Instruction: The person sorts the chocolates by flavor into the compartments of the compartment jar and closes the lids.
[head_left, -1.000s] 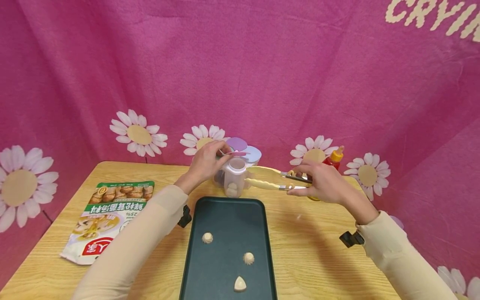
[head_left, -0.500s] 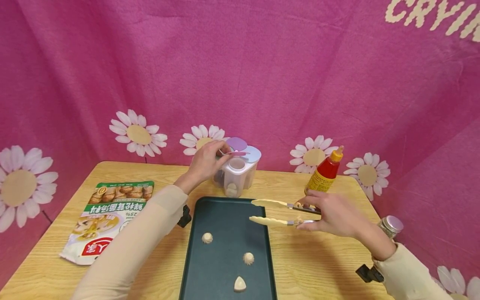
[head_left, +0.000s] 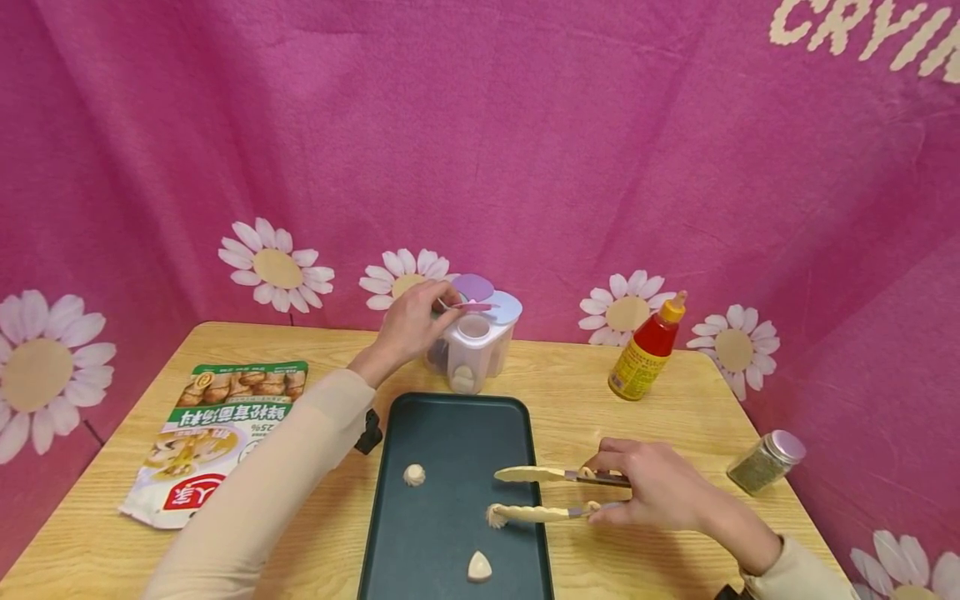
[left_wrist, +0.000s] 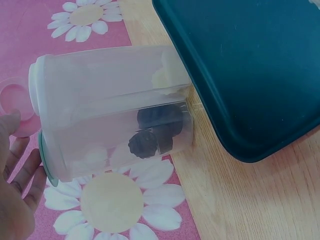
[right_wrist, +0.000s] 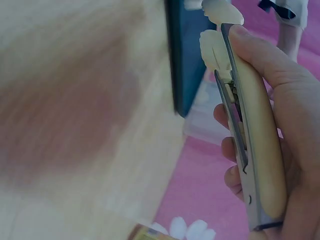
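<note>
At the back of the table my left hand (head_left: 418,321) pinches the raised pink lid (head_left: 476,307) of a clear storage container (head_left: 459,358). The round opening beneath that lid is uncovered, and pale pieces lie at the bottom of this compartment. Dark pieces (left_wrist: 155,125) fill part of a neighbouring compartment in the left wrist view. My right hand (head_left: 656,492) grips cream-tipped tongs (head_left: 532,474), their arms spread apart over the right side of the dark tray (head_left: 450,433). The lower tip overlaps a ridged cream-coloured piece (head_left: 495,518); whether they touch, I cannot tell.
Another ridged piece (head_left: 414,475) and a triangular one (head_left: 479,567) lie on the tray. A mushroom-pictured food pouch (head_left: 217,442) lies at left. To the right stand a red sauce bottle (head_left: 647,348) and a spice jar (head_left: 765,462). A pink curtain (head_left: 480,167) hangs behind.
My right hand has brought the spread tongs from beside the container toward me, over the tray to the ridged piece. My left hand stays at the pink lid.
</note>
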